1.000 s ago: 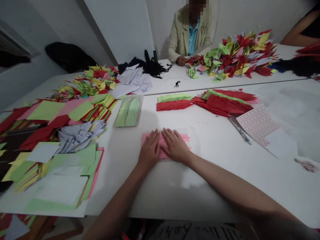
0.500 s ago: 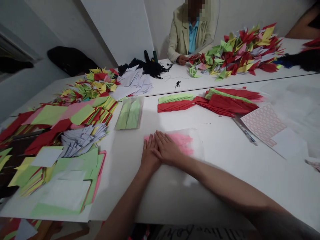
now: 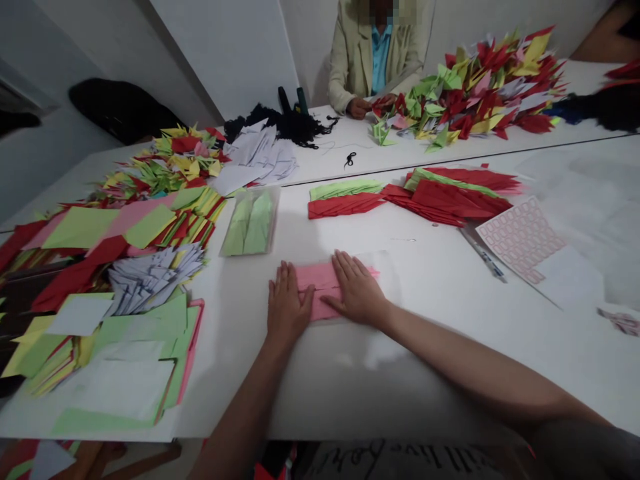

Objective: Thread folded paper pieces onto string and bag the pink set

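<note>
A clear plastic bag of pink folded papers [image 3: 320,283] lies flat on the white table [image 3: 430,373] just in front of me. My left hand [image 3: 286,303] rests palm down on its left end, fingers stretched out. On the bag's right half my right hand [image 3: 356,288] presses flat, fingers spread. The bag's clear edge sticks out to the right of that hand.
A clear bag of green papers [image 3: 251,221] lies beyond. Red and green folded stacks [image 3: 440,193] sit to the right, with a sticker sheet [image 3: 523,237] and pen [image 3: 483,253]. Coloured paper stacks [image 3: 115,280] fill the left. Across the table a person [image 3: 370,60] folds beside a heap of folded pieces [image 3: 480,87].
My hands were overlapped at the bag's left end half a second ago. They have slid apart, the right hand moving right across the pink papers, the left staying at the left end.
</note>
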Tool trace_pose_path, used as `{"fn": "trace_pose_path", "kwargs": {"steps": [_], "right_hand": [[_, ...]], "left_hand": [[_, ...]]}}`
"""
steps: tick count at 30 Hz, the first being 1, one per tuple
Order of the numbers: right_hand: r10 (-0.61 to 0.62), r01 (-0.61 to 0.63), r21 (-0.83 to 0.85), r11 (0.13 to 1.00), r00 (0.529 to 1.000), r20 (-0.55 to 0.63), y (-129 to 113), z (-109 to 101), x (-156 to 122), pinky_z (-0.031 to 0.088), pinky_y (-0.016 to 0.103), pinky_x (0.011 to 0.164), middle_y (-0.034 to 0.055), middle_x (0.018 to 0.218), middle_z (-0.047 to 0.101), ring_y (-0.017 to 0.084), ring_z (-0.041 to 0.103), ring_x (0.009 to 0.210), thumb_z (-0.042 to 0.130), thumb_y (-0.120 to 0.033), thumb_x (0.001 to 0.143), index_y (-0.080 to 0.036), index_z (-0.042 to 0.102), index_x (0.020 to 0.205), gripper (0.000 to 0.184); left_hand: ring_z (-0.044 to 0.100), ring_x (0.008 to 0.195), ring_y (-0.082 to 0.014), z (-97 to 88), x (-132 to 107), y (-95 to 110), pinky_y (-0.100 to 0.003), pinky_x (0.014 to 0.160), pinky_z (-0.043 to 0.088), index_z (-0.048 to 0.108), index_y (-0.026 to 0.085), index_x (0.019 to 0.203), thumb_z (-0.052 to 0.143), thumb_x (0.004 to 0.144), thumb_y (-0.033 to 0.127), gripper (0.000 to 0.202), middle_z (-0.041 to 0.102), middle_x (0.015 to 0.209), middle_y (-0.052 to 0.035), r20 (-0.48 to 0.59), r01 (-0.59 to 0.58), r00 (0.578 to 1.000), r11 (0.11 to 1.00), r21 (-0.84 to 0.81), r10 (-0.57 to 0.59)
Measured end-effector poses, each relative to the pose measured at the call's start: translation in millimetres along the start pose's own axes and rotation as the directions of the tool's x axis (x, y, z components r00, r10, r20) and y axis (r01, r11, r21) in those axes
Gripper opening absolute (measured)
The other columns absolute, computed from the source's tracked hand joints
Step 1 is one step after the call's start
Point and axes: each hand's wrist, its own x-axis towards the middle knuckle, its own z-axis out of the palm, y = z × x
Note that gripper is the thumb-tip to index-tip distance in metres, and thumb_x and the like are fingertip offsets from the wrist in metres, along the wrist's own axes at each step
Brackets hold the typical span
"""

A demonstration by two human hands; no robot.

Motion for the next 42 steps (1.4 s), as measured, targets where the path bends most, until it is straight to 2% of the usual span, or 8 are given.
{"fn": "trace_pose_path", "kwargs": {"steps": [8,12,15,22,29,34,37,42], "right_hand": [[0.034,-0.034,-0.011,0.999,0.999,0.005,12.1,-3.5,-8.7,0.015,0.046,0.122,0.0222,0.159,0.021,0.030,0.018,0.149,0.028,-0.073,0.090,0.001,0.020,0.152,0.097],[0.020,-0.020,-0.011,1.000,1.000,-0.010,11.6,-3.0,-9.5,0.015,0.046,0.121,0.0230,0.158,0.022,0.031,0.018,0.149,0.029,-0.071,0.091,0.002,0.021,0.151,0.095],[0.011,-0.011,-0.015,1.000,1.000,-0.018,11.6,-2.9,-9.4,0.017,0.047,0.121,0.0229,0.158,0.022,0.031,0.018,0.149,0.030,-0.068,0.092,0.002,0.022,0.151,0.091],[0.021,-0.020,-0.046,0.999,1.000,0.016,10.8,-3.7,-7.1,0.016,0.045,0.122,0.0216,0.159,0.019,0.030,0.018,0.149,0.035,-0.067,0.092,0.001,0.020,0.152,0.092],[0.065,-0.058,-0.132,0.990,0.997,0.052,4.3,-8.7,0.3,0.023,0.048,0.119,0.0256,0.155,0.026,0.034,0.026,0.146,0.036,-0.039,0.099,0.006,0.029,0.148,0.067],[-0.014,0.010,-0.224,0.975,1.000,-0.017,-29.1,-10.8,16.8,0.020,0.053,0.119,0.0321,0.151,0.030,0.039,0.027,0.144,0.040,-0.018,0.095,0.011,0.038,0.141,0.054],[-0.122,0.112,-0.188,0.976,0.992,-0.040,-54.8,-6.4,23.0,0.018,0.051,0.120,0.0321,0.150,0.031,0.038,0.027,0.145,0.042,-0.026,0.097,0.011,0.039,0.140,0.057],[-0.092,0.092,-0.001,0.996,0.995,-0.027,-66.1,8.6,23.6,0.024,0.051,0.119,0.0318,0.153,0.025,0.038,0.021,0.147,0.036,-0.050,0.098,0.011,0.030,0.145,0.077]], "left_hand": [[0.021,0.149,-0.0273,-19.9,1.7,-7.5,-0.058,0.119,0.015,0.019,0.008,0.153,0.025,0.099,0.030,0.059,0.021,0.160,-0.0166,-0.053,0.077,0.996,0.997,0.002,-0.077],[0.019,0.150,-0.0230,-23.4,12.1,28.1,-0.050,0.121,0.017,0.021,0.012,0.154,0.026,0.099,0.029,0.057,0.022,0.160,-0.0117,-0.012,-0.198,0.980,0.980,-0.020,0.198],[0.024,0.148,-0.0237,-14.5,17.3,39.9,-0.052,0.120,0.019,0.024,0.016,0.153,0.026,0.100,0.031,0.055,0.026,0.160,-0.0088,0.101,-0.245,0.964,0.969,-0.014,0.245],[0.023,0.148,-0.0271,0.1,19.4,13.8,-0.051,0.120,0.019,0.024,0.017,0.153,0.035,0.097,0.049,0.066,0.026,0.159,-0.0103,0.071,-0.194,0.979,0.981,0.033,0.191],[0.020,0.149,-0.0279,-4.7,17.8,20.5,-0.056,0.119,0.020,0.024,0.029,0.153,0.026,0.101,0.036,0.053,0.021,0.161,-0.0026,0.083,-0.219,0.974,0.972,0.081,0.212],[0.019,0.149,-0.0295,-4.8,16.9,20.2,-0.062,0.116,0.018,0.021,0.032,0.154,0.029,0.100,0.036,0.055,0.019,0.162,-0.0016,0.105,-0.224,0.972,0.964,0.142,0.210],[0.014,0.150,-0.0306,1.7,18.6,15.0,-0.062,0.116,0.017,0.016,0.030,0.155,0.036,0.097,0.035,0.062,0.017,0.163,-0.0024,0.151,-0.251,0.962,0.951,0.181,0.226],[0.011,0.151,-0.0292,11.3,20.4,11.0,-0.059,0.118,0.013,0.019,0.031,0.155,0.034,0.098,0.036,0.059,0.017,0.163,-0.0021,0.157,-0.228,0.968,0.943,0.241,0.194]]}}
